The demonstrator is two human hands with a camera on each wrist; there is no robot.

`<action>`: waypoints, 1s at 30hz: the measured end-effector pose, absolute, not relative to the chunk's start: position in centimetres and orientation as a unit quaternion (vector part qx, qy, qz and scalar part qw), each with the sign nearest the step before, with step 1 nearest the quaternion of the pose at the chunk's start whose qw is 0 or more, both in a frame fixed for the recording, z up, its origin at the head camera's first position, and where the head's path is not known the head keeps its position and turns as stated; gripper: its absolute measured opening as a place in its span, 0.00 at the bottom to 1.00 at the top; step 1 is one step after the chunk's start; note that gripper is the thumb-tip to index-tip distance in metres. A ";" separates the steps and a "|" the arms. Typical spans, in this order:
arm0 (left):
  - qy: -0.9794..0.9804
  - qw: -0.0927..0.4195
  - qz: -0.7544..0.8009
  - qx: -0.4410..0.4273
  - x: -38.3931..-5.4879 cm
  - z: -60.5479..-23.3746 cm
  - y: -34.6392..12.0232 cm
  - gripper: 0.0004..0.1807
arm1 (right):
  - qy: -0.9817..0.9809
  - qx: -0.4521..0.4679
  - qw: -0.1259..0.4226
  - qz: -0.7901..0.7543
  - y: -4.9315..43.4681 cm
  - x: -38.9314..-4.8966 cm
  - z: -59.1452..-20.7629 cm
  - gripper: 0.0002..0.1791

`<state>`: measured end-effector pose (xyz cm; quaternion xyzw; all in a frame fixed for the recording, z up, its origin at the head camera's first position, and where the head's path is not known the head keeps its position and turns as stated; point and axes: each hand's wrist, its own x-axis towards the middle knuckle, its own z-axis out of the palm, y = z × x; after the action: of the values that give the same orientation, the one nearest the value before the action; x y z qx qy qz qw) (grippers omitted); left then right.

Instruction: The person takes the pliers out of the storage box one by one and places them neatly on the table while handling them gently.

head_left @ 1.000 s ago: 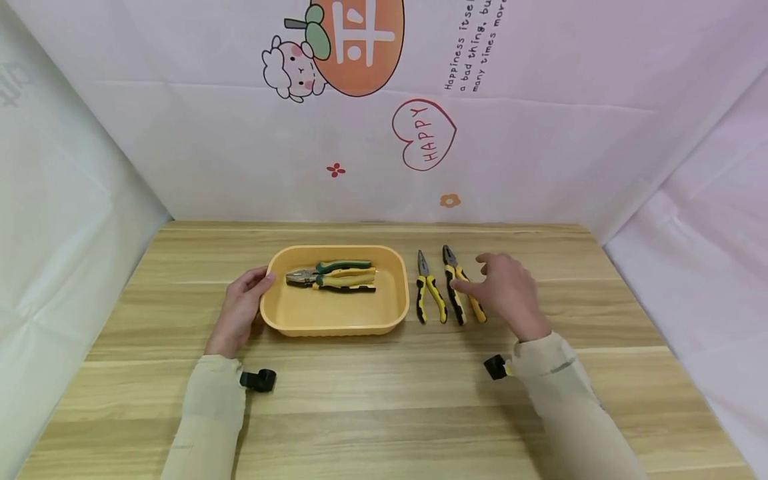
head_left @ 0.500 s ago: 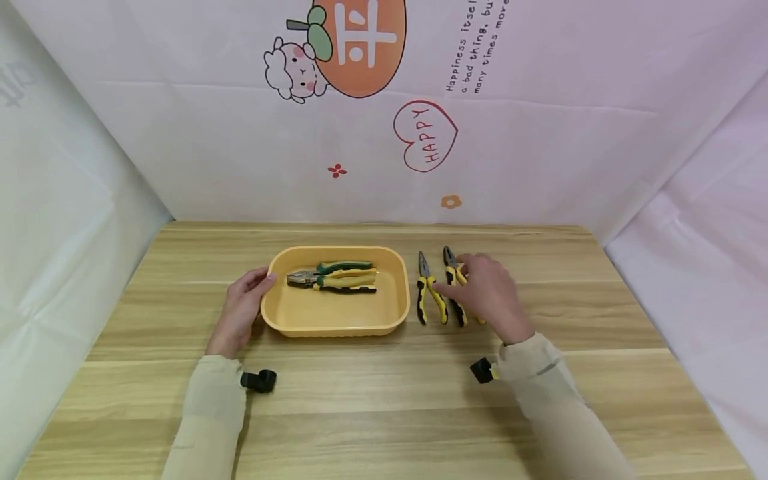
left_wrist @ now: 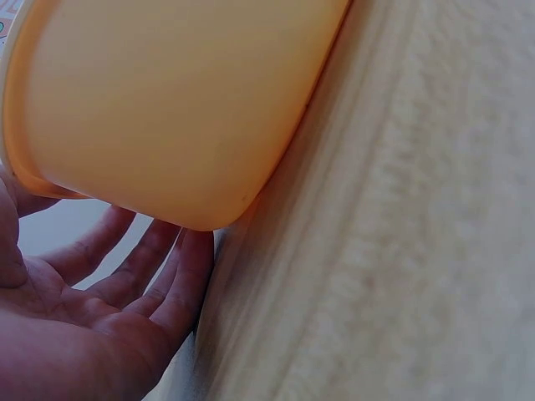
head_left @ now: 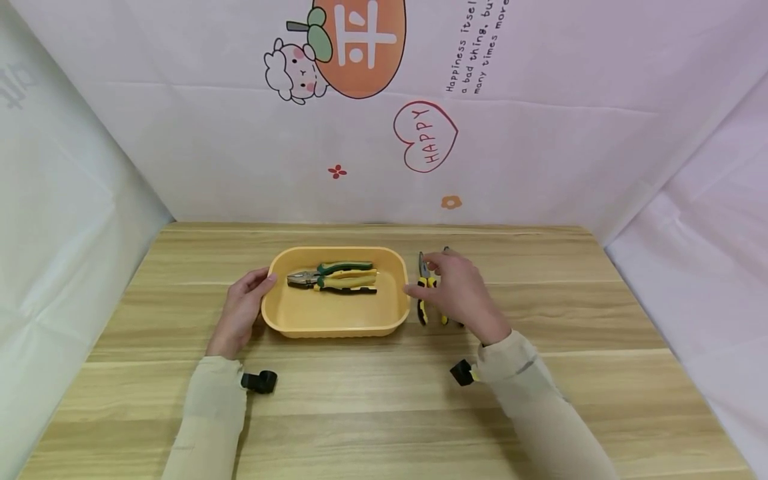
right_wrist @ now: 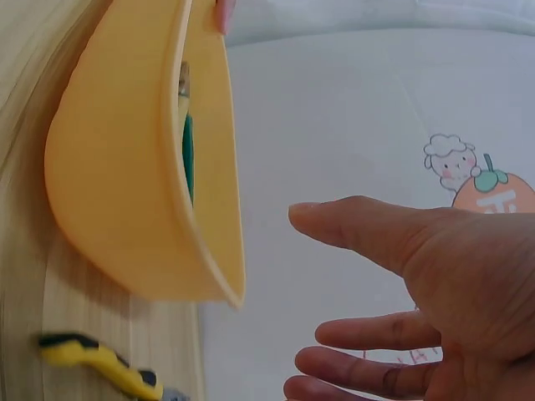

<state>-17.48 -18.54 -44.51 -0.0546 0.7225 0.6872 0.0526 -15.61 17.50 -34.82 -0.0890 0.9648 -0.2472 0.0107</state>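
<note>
A yellow plastic basin (head_left: pixel 336 331) sits on the table with two pairs of pliers lying side by side in it, one with a green handle (head_left: pixel 348 265), the other yellow and black (head_left: pixel 354 289). My left hand (head_left: pixel 236 313) holds the basin's left end, thumb over the rim and fingers along the outer wall (left_wrist: pixel 167 109). Fingers spread, my right hand (head_left: pixel 462 293) hovers by the basin's right end, holding nothing. Below it lie yellow-and-black needle-nose pliers (head_left: pixel 423 310), partly covered. Another pair of pliers (head_left: pixel 447 249) is mostly hidden behind the hand.
The wooden table (head_left: pixel 360 413) reaches back to a white printed cloth (head_left: pixel 240 167), and more cloth hangs at both sides. Each wrist wears a small black camera, the left one (head_left: pixel 261 382) close to the basin's front left corner.
My right hand has moved left from beside the outer pliers, over both loose pairs, to the basin's right end. My left hand, the basin and the pliers have stayed put.
</note>
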 end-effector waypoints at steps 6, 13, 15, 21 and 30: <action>0.717 0.057 0.693 -0.051 -17.4 -44.6 -18.6 0.31 | 0.960 -0.124 0.006 -0.251 16.0 -15.5 -35.2 0.37; 0.717 0.058 0.693 -0.049 -17.3 -44.5 -18.6 0.32 | 0.954 -0.145 0.010 -0.264 14.3 -15.5 -35.5 0.36; 0.716 0.059 0.694 -0.049 -17.3 -44.5 -18.6 0.32 | 0.953 -0.150 0.012 -0.262 13.9 -15.6 -35.6 0.36; 0.715 0.058 0.695 -0.050 -17.3 -44.5 -18.6 0.32 | 0.953 -0.166 0.011 -0.254 13.0 -16.0 -36.1 0.36; 0.714 0.054 0.695 -0.058 -17.7 -44.5 -18.5 0.31 | 0.953 -0.172 0.028 -0.247 11.6 -16.5 -36.1 0.36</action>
<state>-17.66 -18.50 -44.53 -0.0583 0.7142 0.6954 0.0536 -16.53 11.55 -36.08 -0.1723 0.9532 -0.2467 0.0278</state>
